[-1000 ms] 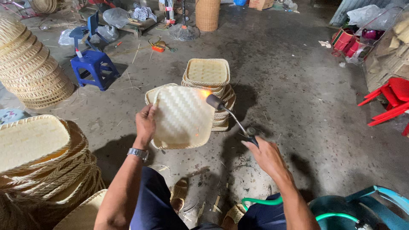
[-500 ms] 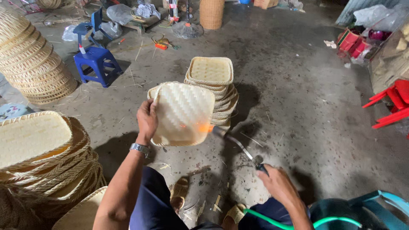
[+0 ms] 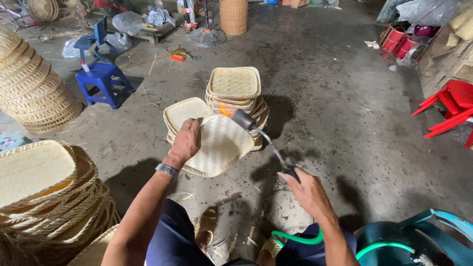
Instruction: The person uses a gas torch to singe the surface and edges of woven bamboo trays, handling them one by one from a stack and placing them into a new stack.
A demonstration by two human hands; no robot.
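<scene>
Grey concrete floor spreads under a seated person. Left hand grips the edge of a square woven bamboo tray, held tilted above the floor. Right hand is closed around a gas torch, its flame at the tray's upper edge; a green hose trails from it. Behind stand stacked trays and a blue stool.

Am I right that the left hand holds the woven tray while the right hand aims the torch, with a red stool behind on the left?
Not quite: the stool is blue, as the head view shows. The left hand does hold the woven tray, and the right hand aims the torch.
</scene>
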